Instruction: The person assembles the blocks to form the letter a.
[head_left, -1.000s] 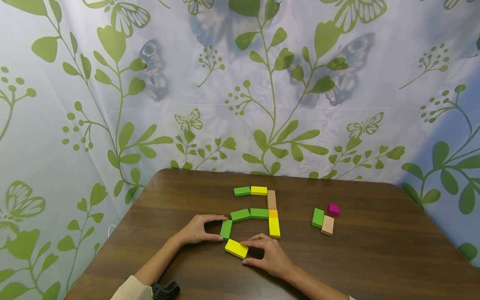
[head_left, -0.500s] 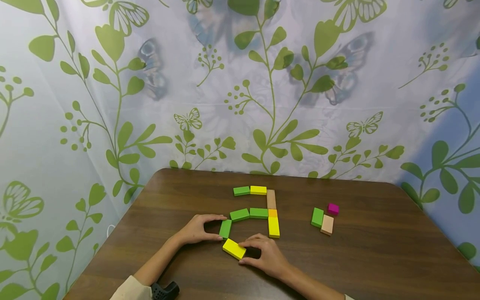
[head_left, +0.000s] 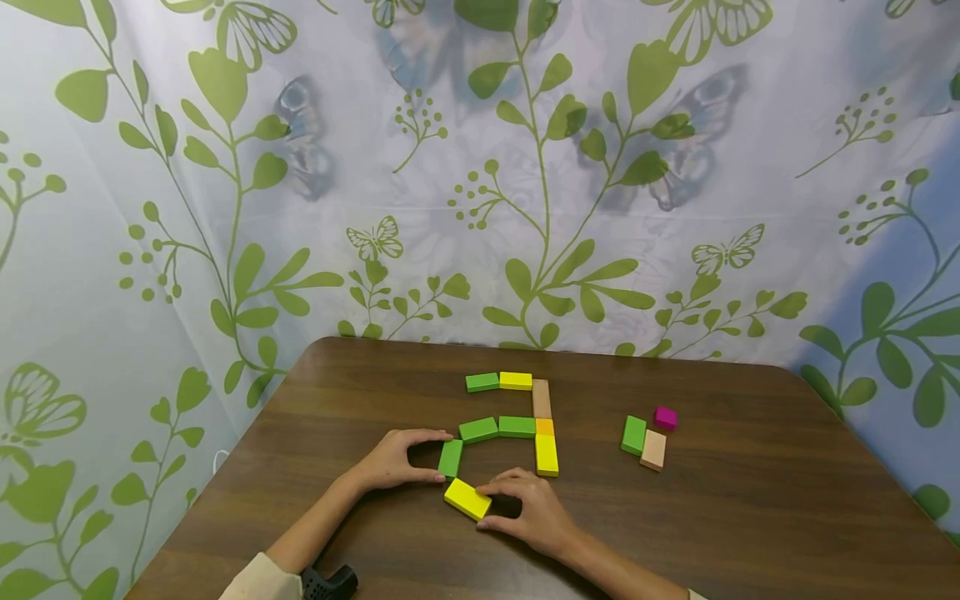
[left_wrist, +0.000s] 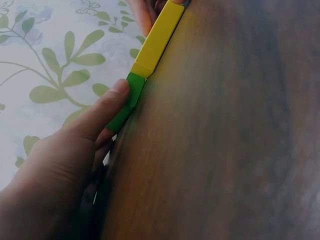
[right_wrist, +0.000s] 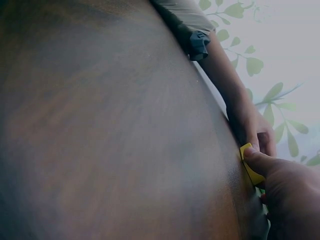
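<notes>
My left hand [head_left: 393,460] holds a green block [head_left: 451,459] at its two ends, thumb at the near end and a fingertip at the far one. A yellow block [head_left: 467,499] lies slantwise just in front of it, its far left corner close to or touching the green one. My right hand [head_left: 536,512] pinches that yellow block at its right end between thumb and fingers. In the left wrist view the yellow block [left_wrist: 159,40] and green block [left_wrist: 127,102] appear end to end. The right wrist view shows the thumb on the yellow block [right_wrist: 253,172].
Beyond the hands, a bent row of green blocks [head_left: 498,428], an orange block [head_left: 544,427], a yellow block [head_left: 547,455], a tan block [head_left: 542,399] and others lies on the brown table [head_left: 750,517]. Green, tan and magenta [head_left: 666,418] blocks sit apart at right. A patterned curtain hangs behind.
The yellow block in my right hand has slid slightly left, with the right hand following. My left hand stays in place on the green block.
</notes>
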